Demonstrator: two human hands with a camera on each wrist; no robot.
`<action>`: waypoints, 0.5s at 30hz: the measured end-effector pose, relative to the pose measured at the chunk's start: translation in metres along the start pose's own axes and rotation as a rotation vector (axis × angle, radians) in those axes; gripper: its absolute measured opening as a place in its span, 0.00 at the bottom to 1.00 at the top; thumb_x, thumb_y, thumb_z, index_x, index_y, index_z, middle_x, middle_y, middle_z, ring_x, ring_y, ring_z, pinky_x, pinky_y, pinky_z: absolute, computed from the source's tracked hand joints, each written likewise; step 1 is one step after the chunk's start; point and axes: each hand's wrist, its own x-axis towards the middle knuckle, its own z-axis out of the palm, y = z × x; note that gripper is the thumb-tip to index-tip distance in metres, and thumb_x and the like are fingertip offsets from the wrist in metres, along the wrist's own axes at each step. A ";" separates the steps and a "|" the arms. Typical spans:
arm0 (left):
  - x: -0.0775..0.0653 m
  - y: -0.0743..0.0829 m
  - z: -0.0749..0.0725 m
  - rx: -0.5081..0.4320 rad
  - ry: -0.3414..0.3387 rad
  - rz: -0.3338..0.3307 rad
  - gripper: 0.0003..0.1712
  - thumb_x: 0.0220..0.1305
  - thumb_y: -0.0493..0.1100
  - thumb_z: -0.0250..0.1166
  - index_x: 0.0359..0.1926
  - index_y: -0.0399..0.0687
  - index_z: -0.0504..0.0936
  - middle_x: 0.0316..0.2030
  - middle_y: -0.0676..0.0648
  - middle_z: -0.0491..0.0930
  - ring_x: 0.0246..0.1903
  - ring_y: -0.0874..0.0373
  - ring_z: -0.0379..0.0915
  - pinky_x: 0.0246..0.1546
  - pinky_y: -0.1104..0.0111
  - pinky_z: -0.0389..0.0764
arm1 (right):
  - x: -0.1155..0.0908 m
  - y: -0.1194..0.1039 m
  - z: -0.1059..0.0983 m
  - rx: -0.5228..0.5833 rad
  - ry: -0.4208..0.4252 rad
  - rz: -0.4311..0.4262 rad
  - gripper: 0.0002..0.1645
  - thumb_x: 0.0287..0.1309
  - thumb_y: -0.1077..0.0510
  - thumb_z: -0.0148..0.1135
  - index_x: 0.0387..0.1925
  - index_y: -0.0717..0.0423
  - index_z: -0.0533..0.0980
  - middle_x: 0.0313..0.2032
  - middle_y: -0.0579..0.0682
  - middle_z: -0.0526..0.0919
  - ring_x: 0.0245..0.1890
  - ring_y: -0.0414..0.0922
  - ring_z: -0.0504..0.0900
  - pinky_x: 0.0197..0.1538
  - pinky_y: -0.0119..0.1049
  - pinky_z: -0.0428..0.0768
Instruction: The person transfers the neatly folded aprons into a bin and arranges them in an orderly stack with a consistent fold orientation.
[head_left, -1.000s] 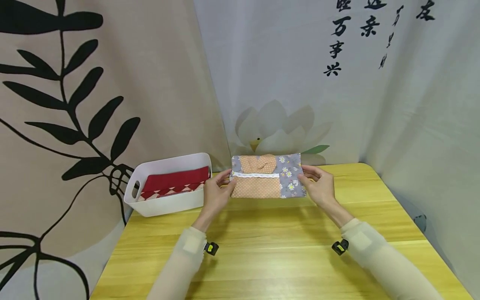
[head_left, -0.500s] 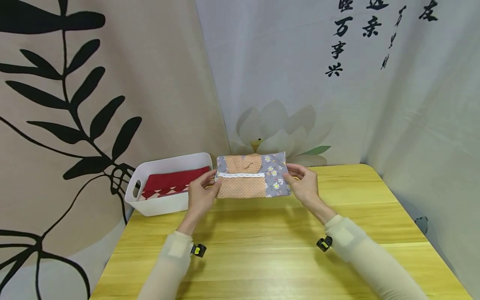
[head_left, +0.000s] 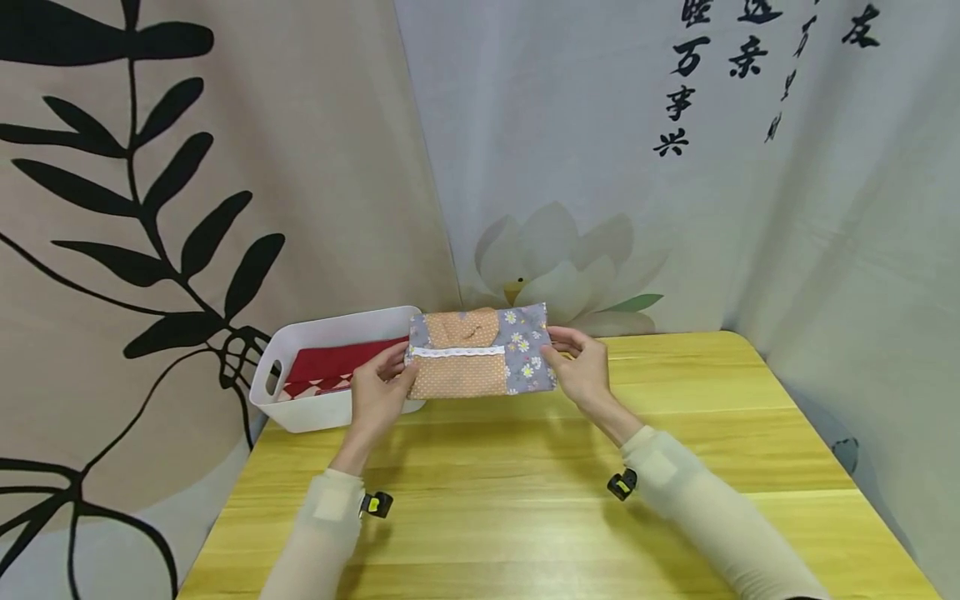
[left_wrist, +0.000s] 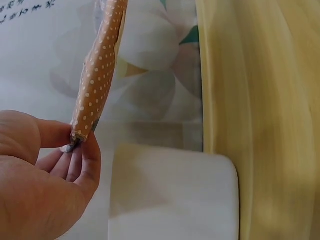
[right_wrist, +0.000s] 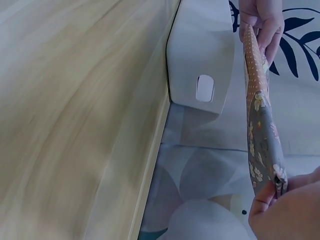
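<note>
Both hands hold up a flat fabric pouch (head_left: 459, 373), with orange polka-dot cloth, a white lace strip and a grey-blue daisy print. At its left end, my left hand (head_left: 377, 398) pinches the edge between thumb and fingers; the left wrist view shows this grip on the pouch (left_wrist: 96, 80). My right hand (head_left: 585, 372) pinches the daisy-print end, seen also in the right wrist view on the pouch (right_wrist: 262, 135). The pouch is above the table and in front of the right end of a white basket (head_left: 330, 414), partly covering it.
Inside the basket lies folded red cloth (head_left: 337, 360) with a red and cream diamond pattern along its front. The wooden table (head_left: 495, 500) runs back to a hanging curtain (head_left: 570, 167) printed with a lotus and characters. Another curtain with dark leaves hangs at left.
Both hands have carried the pouch leftward, from right of the basket to a place overlapping its right end. Their pinch on its two ends stays the same. The basket has not moved.
</note>
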 end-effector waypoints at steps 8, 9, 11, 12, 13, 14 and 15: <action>0.001 -0.011 -0.020 0.014 0.073 0.007 0.23 0.74 0.34 0.75 0.68 0.45 0.90 0.57 0.34 0.93 0.48 0.61 0.88 0.47 0.87 0.84 | 0.000 -0.003 0.026 0.023 -0.041 0.006 0.21 0.71 0.67 0.75 0.64 0.61 0.87 0.60 0.64 0.90 0.55 0.50 0.90 0.50 0.21 0.88; 0.001 -0.012 -0.022 0.016 0.082 0.006 0.23 0.74 0.34 0.75 0.67 0.45 0.90 0.57 0.34 0.93 0.49 0.60 0.89 0.47 0.87 0.84 | 0.001 -0.004 0.029 0.030 -0.045 0.005 0.21 0.71 0.67 0.75 0.64 0.61 0.87 0.60 0.64 0.90 0.56 0.51 0.90 0.50 0.21 0.88; 0.002 -0.014 -0.028 0.017 0.097 0.002 0.23 0.74 0.34 0.75 0.67 0.44 0.90 0.57 0.34 0.93 0.50 0.57 0.90 0.47 0.87 0.84 | 0.001 -0.005 0.036 0.044 -0.051 -0.004 0.22 0.71 0.67 0.74 0.64 0.62 0.86 0.60 0.65 0.90 0.56 0.53 0.90 0.51 0.21 0.89; 0.003 -0.015 -0.030 0.018 0.103 0.002 0.23 0.74 0.34 0.75 0.67 0.44 0.90 0.57 0.34 0.93 0.51 0.56 0.90 0.47 0.88 0.84 | 0.002 -0.006 0.039 0.048 -0.054 -0.010 0.22 0.71 0.68 0.74 0.64 0.62 0.86 0.60 0.65 0.91 0.57 0.53 0.90 0.51 0.21 0.89; 0.004 -0.015 -0.033 0.019 0.109 0.000 0.23 0.74 0.34 0.75 0.67 0.43 0.90 0.57 0.34 0.93 0.50 0.58 0.90 0.47 0.88 0.84 | 0.002 -0.006 0.042 0.049 -0.055 -0.015 0.22 0.71 0.68 0.74 0.64 0.62 0.86 0.60 0.65 0.91 0.56 0.51 0.91 0.51 0.21 0.89; 0.004 -0.016 -0.035 0.022 0.115 0.002 0.23 0.74 0.33 0.74 0.67 0.43 0.90 0.57 0.33 0.93 0.49 0.60 0.90 0.46 0.88 0.84 | 0.003 -0.007 0.045 0.051 -0.057 -0.019 0.21 0.71 0.68 0.74 0.64 0.62 0.87 0.59 0.64 0.91 0.55 0.50 0.91 0.52 0.22 0.89; 0.005 -0.016 -0.038 0.024 0.122 0.008 0.23 0.73 0.33 0.74 0.67 0.43 0.90 0.57 0.33 0.93 0.48 0.63 0.90 0.46 0.88 0.84 | 0.003 -0.008 0.048 0.051 -0.059 -0.024 0.21 0.71 0.67 0.74 0.64 0.62 0.87 0.59 0.64 0.91 0.54 0.48 0.91 0.52 0.22 0.89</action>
